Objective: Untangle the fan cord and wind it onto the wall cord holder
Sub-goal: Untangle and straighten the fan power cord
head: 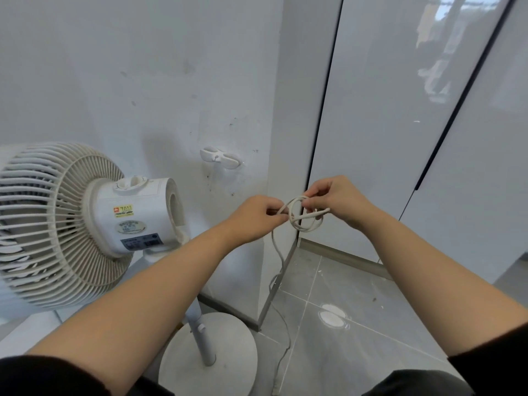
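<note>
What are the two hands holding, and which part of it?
The white fan cord, at its knotted loops. The left hand pinches the strand left of the knot; the right hand pinches the top of a loop.

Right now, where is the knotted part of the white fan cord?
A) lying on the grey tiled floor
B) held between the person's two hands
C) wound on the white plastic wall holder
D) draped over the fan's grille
B: the left hand and right hand pinch the loops of the white fan cord in mid-air, clear of the white plastic wall holder.
</note>
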A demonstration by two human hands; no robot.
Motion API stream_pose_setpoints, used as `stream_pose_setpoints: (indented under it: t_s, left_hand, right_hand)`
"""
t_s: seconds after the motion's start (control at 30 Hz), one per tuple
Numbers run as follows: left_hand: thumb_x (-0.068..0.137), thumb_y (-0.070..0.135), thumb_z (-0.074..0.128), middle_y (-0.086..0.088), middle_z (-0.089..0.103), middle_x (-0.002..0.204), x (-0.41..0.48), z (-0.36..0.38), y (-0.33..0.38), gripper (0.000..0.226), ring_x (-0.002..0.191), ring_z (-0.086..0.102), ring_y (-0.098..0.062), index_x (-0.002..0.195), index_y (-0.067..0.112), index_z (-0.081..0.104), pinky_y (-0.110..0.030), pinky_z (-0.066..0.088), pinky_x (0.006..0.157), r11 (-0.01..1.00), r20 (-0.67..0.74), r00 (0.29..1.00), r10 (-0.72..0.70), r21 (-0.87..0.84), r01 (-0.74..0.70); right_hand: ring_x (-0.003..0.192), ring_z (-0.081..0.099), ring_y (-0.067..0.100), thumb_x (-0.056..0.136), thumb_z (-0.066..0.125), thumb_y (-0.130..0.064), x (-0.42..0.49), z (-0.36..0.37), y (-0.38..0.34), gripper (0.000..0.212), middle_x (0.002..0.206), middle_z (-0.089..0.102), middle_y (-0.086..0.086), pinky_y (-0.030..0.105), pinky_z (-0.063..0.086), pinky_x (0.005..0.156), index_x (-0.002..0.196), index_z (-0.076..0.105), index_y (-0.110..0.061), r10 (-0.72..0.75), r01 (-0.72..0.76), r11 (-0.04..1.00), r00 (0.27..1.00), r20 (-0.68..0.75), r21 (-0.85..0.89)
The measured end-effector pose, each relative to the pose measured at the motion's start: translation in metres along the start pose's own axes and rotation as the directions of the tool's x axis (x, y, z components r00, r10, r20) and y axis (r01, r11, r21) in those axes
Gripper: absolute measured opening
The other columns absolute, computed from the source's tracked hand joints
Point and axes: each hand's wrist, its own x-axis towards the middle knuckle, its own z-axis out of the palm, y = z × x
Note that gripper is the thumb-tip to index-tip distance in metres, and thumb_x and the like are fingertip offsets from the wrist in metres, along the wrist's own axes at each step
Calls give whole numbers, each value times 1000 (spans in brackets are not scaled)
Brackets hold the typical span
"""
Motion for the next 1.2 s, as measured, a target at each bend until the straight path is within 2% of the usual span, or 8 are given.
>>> stream_pose_setpoints:
  t_s: [0.1, 0.33, 0.47, 0.7, 0.8, 0.97, 1.07, 1.2]
  left_hand:
    - [91, 22, 57, -5, 40, 62, 2, -4, -1, 32, 56, 33, -12, 75, -6, 60, -19, 28, 52, 999, -36, 999, -40, 7, 40]
    - [82, 22, 71, -9, 65, 81, 0, -12, 0, 8, 73, 54, -12, 75, 18, 70, -24, 44, 70, 1000, 3, 1000, -23, 13, 23]
    - [78, 20, 75, 2, 54, 59, -5, -19, 0, 5, 51, 42, -5, 77, 15, 73, -17, 36, 48, 983, 78, 994, -74, -161, 86]
    - [81, 14, 73, 15, 51, 46, -7, -15, 5, 8, 41, 42, 1, 86, 7, 72, -7, 31, 42, 987, 135, 988, -70, -133, 88]
    - [82, 17, 72, 2, 52, 60, -7, -18, 2, 4, 49, 39, -7, 82, 12, 71, -16, 32, 44, 962, 165, 979, -124, -222, 159]
    - [93, 13, 56, -7, 58, 76, -6, -23, 0, 16, 50, 42, -8, 83, 10, 68, -17, 34, 45, 914, 239, 962, -133, -346, 212]
    - [94, 8, 51, 0, 58, 70, -3, -22, 4, 23, 53, 45, -9, 74, 13, 63, -19, 36, 50, 942, 217, 960, -176, -247, 229]
    - [94, 6, 46, -3, 51, 65, 2, -19, 9, 23, 53, 43, -13, 76, 12, 57, -19, 33, 47, 949, 106, 955, -277, -126, 289]
  right_hand:
    - [53, 56, 15, 82, 65, 2, 1, -3, 2, 6, 64, 63, 11, 21, 49, 50, 77, 68, 0, 18, -22, 996, 998, 52, 90]
    - [55, 57, 13, 88, 53, 5, 5, 0, 8, 19, 58, 65, 3, 20, 48, 57, 74, 62, -2, -5, -31, 951, 993, 114, 309]
    - [56, 60, 10, 90, 47, 7, 6, 2, 7, 19, 57, 62, 1, 20, 52, 57, 77, 58, 0, -13, -50, 907, 989, 149, 417]
    - [50, 53, 0, 84, 60, 7, 9, 0, 8, 19, 58, 61, -2, 12, 44, 55, 72, 65, -7, -28, 18, 995, 994, 103, 102]
    - [57, 58, 1, 82, 61, 9, 9, -3, 10, 20, 68, 62, 5, 15, 47, 63, 72, 66, -8, -46, 46, 999, 992, 120, 4]
    - [63, 60, 10, 85, 52, 13, 6, -4, 8, 24, 67, 63, 3, 17, 51, 66, 74, 65, -5, -109, 62, 977, 968, 225, 204]
    - [68, 55, 11, 78, 56, 3, 5, -2, 4, 26, 71, 59, 0, 20, 47, 69, 67, 70, -17, -191, 78, 936, 931, 310, 343]
    - [65, 53, 5, 74, 59, -1, 1, -7, -8, 26, 66, 60, -9, 15, 42, 66, 65, 72, -22, -229, 153, 958, 917, 326, 242]
